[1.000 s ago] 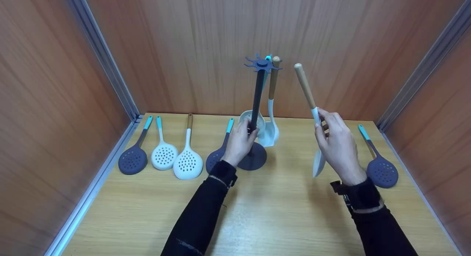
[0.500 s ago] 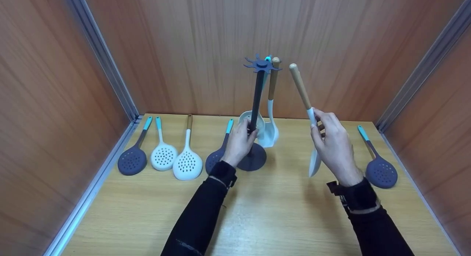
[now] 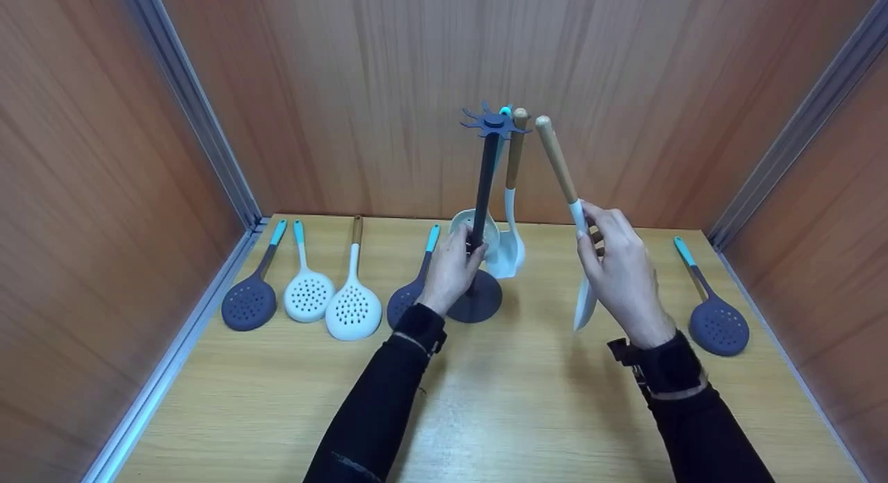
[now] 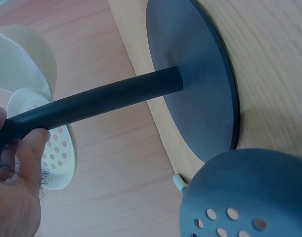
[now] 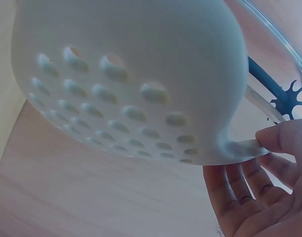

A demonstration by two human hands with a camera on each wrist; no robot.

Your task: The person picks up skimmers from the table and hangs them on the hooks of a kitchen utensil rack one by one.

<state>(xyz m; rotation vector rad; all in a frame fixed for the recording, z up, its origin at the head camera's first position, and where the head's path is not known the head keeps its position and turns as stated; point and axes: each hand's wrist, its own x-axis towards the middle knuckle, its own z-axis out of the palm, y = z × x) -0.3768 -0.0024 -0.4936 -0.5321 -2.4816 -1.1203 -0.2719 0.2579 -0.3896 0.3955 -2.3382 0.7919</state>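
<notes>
My left hand (image 3: 447, 275) grips the pole of a black utensil stand (image 3: 486, 184), whose round base rests on the table. A white ladle (image 3: 511, 250) with a wooden handle hangs from the stand's hooked top. Behind the pole hangs a white skimmer (image 4: 62, 160) with a turquoise handle, partly hidden. To the right of the stand, my right hand (image 3: 624, 278) pinches the neck of another white skimmer (image 3: 577, 216) between thumb and fingers. It is raised off the table with its wooden handle tilted up and left; its perforated head (image 5: 126, 39) fills the right wrist view.
On the table (image 3: 520, 413), left of the stand, lie a dark skimmer (image 3: 250, 302), a white one with a turquoise handle (image 3: 309, 295), a white one with a wooden handle (image 3: 354, 309) and another dark one (image 3: 404, 299). One dark skimmer (image 3: 719, 325) lies far right. Wood panels enclose the table.
My right hand has moved left with the skimmer, bringing the handle's tip closer to the stand's top. The left hand and the stand have stayed in place.
</notes>
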